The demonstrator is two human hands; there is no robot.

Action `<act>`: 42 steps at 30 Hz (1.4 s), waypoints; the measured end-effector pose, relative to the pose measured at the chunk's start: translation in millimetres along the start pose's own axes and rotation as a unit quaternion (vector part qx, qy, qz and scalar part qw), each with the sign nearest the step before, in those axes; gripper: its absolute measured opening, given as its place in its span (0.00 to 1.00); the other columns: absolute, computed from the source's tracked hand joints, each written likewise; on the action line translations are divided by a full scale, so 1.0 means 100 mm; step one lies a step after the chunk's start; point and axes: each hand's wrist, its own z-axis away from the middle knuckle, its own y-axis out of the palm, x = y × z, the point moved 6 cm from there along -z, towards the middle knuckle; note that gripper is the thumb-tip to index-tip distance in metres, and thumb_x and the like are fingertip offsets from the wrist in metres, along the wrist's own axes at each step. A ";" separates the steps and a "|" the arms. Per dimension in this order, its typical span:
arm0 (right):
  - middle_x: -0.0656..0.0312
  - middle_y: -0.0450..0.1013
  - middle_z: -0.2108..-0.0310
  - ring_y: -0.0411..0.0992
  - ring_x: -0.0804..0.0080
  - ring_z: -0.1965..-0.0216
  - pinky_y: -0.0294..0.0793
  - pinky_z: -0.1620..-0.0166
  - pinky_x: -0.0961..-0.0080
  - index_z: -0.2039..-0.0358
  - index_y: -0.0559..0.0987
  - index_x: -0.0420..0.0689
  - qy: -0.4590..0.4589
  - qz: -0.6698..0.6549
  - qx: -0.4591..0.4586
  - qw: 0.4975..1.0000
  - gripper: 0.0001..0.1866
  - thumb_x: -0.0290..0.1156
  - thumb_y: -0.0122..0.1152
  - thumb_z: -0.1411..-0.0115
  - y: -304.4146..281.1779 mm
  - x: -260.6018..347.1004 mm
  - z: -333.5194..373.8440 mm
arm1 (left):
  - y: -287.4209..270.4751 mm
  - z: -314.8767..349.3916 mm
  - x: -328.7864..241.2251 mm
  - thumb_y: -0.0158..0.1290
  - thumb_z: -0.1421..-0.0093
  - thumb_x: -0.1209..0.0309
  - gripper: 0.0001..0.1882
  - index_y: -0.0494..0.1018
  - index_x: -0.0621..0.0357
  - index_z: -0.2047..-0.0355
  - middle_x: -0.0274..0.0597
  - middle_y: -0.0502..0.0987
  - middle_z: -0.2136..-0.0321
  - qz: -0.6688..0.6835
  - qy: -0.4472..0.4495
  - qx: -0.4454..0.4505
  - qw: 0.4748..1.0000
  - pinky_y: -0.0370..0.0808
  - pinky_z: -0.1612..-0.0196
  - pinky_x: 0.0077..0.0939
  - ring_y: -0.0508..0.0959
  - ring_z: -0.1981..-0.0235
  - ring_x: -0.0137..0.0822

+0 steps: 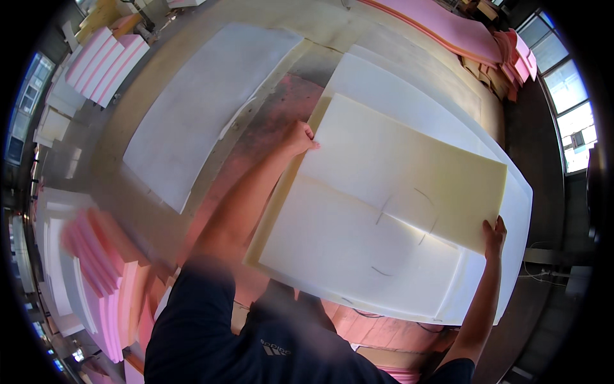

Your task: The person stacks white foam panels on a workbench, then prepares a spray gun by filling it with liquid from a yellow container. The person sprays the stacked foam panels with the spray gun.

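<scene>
A thin cream foam sheet [422, 153] is stretched between my hands over the work table. My left hand [302, 137] is closed on its left edge, fingers curled. At the right edge, my right hand [494, 237] pinches the sheet near its lower corner. Nearer to me lies a white sheet [345, 237] with a few curved pencil-like lines on it; where it meets the cream sheet is hard to make out. Beneath both, a larger white sheet [371, 73] shows beyond their far and right edges.
Another large white sheet [214, 96] lies to the left on the tan table [121, 134], past a pinkish worn strip [281, 109]. Pink and white foam stacks stand at near left [105, 275] and far left [105, 67]. Long pink sheets [441, 25] lie at the far right.
</scene>
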 end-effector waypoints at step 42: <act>0.49 0.78 0.56 0.76 0.54 0.54 0.74 0.51 0.62 0.48 0.77 0.42 0.080 0.129 0.129 0.980 0.23 0.33 0.61 0.45 0.20 -0.75 -0.40 | 2.75 1.57 -2.52 0.36 0.37 0.34 0.51 0.37 0.60 0.28 0.46 0.35 0.27 -0.404 0.333 0.201 0.828 0.28 0.28 0.48 0.33 0.26 0.42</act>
